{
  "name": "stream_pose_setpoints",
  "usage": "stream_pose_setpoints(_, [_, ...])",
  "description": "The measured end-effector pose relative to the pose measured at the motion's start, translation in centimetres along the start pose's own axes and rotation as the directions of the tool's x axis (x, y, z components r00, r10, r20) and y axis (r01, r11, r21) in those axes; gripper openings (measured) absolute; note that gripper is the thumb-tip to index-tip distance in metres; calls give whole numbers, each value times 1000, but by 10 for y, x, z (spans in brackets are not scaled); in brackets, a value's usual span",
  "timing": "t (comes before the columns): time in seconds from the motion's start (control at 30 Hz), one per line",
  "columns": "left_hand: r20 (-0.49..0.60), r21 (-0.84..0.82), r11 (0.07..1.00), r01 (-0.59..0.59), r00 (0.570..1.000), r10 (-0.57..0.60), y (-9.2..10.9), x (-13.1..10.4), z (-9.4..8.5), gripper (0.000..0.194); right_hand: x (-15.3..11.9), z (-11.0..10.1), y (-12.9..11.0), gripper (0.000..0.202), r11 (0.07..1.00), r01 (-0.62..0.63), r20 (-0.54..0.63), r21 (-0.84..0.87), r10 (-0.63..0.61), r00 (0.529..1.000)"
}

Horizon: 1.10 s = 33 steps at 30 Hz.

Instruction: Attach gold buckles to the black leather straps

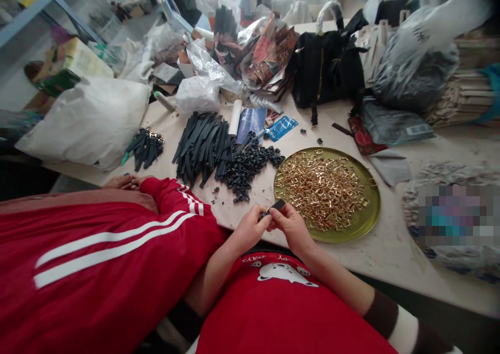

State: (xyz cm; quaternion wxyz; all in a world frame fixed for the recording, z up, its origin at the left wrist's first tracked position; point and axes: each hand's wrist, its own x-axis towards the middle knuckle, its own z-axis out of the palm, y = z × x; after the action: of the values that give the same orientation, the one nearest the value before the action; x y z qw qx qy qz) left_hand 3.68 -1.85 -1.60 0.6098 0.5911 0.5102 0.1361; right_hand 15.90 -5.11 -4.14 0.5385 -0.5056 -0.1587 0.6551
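Observation:
My left hand [252, 230] and my right hand [292, 228] meet at the table's front edge, fingertips pinched together. Between them is a short black strap [278, 204], its end sticking up from my right fingers. A small dark part with a glint of metal shows at my left fingertips, too small to make out fully. Just right of my hands, a round gold-green tray [369, 216] bears a heap of small gold-coloured buckles [320, 190]. Beyond my left hand lie a pile of small black loops [246, 169] and a stack of black strips [201, 146].
At my left a co-worker's red sleeve [167, 192] and hands [124, 182] lie near a bunch of straps with metal ends [146, 148]. Behind are a black handbag [328, 67], a blue packet [282, 128], a white sack [89, 119] and plastic bags [416, 67].

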Motion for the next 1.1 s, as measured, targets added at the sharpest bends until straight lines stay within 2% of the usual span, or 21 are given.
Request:
stream_pose_setpoints(0.13, [8,-79,995,61,998,-60,-4,11,-11,20,12,8,2,25,997,-12,-5,-81,12,1000])
stream_pose_setpoints(0.3, [-1,-143,978,153,988,-154,-17,18,-22,23,31,17,4,28,974,-215,59,67,212,976])
stream_pose_setpoints(0.4, [-25,-139,973,185,982,-190,-25,21,-29,24,40,23,5,29,952,-301,79,57,296,952])
stream_pose_setpoints(0.47, [-32,-148,965,219,974,-226,-26,23,-34,22,45,27,5,30,960,-281,40,-3,281,959])
stream_pose_setpoints(0.57, [-16,-187,950,250,966,-257,-21,25,-41,21,50,32,5,31,977,-147,-26,-153,145,989])
stream_pose_setpoints(0.63, [-7,-219,939,264,962,-273,-15,27,-44,20,52,34,5,30,967,-69,-35,-245,62,997])
stream_pose_setpoints(0.7, [0,-249,928,277,958,-285,-11,28,-45,20,53,35,5,29,959,-47,-26,-278,42,999])
stream_pose_setpoints(0.9, [21,-273,911,309,949,-315,-12,31,-41,20,51,31,5,31,977,-127,-10,-170,127,992])
stream_pose_setpoints(1.1, [20,-255,929,269,962,-274,-11,25,-29,19,39,21,3,31,985,-152,-21,-82,150,988])
